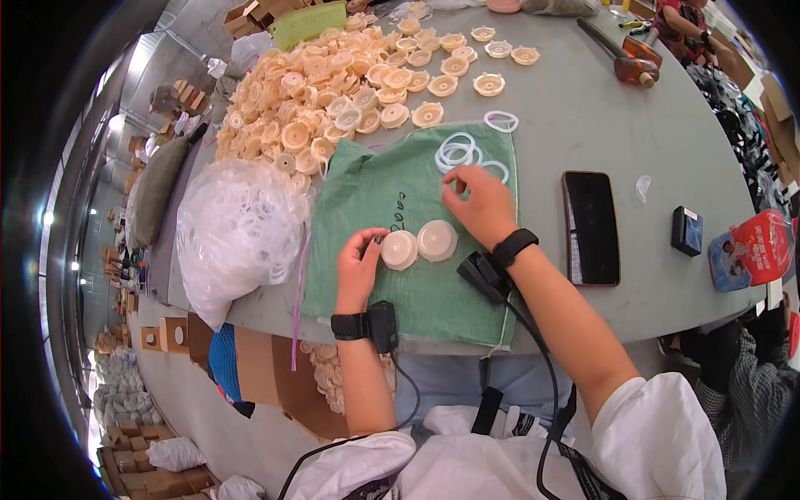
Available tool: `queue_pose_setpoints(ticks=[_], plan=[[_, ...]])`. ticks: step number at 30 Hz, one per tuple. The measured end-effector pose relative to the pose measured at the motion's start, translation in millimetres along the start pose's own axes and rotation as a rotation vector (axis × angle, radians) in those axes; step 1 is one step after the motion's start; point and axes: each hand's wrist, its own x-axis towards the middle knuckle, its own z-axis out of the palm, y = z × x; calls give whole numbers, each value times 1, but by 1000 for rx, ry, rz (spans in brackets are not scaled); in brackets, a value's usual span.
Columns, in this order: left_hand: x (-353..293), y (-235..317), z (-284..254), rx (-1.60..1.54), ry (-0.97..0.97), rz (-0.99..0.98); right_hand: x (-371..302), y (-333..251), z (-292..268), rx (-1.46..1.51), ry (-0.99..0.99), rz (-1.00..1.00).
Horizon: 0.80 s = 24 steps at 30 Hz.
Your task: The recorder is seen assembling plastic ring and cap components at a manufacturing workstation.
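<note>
On a green woven cloth (350, 192) lie two round plastic caps side by side. My left hand (358, 265) grips the edge of the left cap (399, 250) between thumb and finger. The right cap (437, 240) is pale and translucent, right beside it. Farther up, my right hand (483, 200) has its fingers curled in a pinch at the lower side of several thin translucent sealing rings (457, 150). Whether a ring is between those fingertips is hidden. Another ring (501, 122) lies at the cloth's far edge.
A big pile of cream plastic caps (283, 104) covers the far left of the table. Nearer stands a clear bag of rings (242, 229). On the right are a phone (592, 225), a small black box (687, 231), a red tub (750, 250) and a hammer-like tool (617, 54).
</note>
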Motion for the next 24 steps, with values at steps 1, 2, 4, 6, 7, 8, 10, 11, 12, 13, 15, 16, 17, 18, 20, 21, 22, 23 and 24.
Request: queue_pose_setpoints(ticks=[1, 2, 4, 6, 7, 8, 10, 11, 12, 13, 15, 16, 17, 18, 20, 21, 22, 23, 24], plan=[[0, 1, 1, -3, 1, 8, 2, 2, 0, 0, -3, 1], [0, 2, 1, -6, 2, 16, 5, 5, -1, -161, 190, -186], [1, 1, 1, -9, 9, 13, 5, 15, 2, -324, 380, -372], [1, 0, 2, -12, 13, 9, 2, 27, 7, -515, 316, -306], [1, 0, 1, 1, 5, 3, 3, 29, 7, -516, 313, -305], [1, 0, 1, 14, -4, -3, 5, 32, 6, -428, 248, -271], [2, -1, 1, 12, -4, -3, 10, 31, 3, -343, 179, -236], [2, -2, 0, 12, -3, -1, 13, 27, 1, -226, 224, -261], [3, -4, -1, 9, -1, -5, 14, 23, -2, -109, 269, -284], [2, -3, -7, 28, 33, 68, 15, 12, -4, -101, 256, -290], [0, -2, -6, 40, 68, 134, 14, -4, -10, 38, 324, -576], [0, 6, -1, -26, 132, 194, 10, -8, -9, 39, 318, -575], [-1, 15, 4, -93, 194, 253, 5, -11, -6, 322, 112, -415], [-4, 25, 9, -93, 198, 249, 1, -14, -3, 597, -97, -243], [-14, 41, 17, -99, 113, 189, -8, -20, 2, 771, -256, -109], [-16, 37, 18, -98, 122, 182, -12, -22, 5, 938, -409, 27], [-15, 34, 19, -134, 50, 128, -14, -24, 7, 940, -419, 29], [-16, 31, 20, -170, -22, 74, -17, -25, 9, 982, -500, 47], [-18, 29, 21, -171, -13, 71, -19, -26, 10, 1023, -581, 66]])
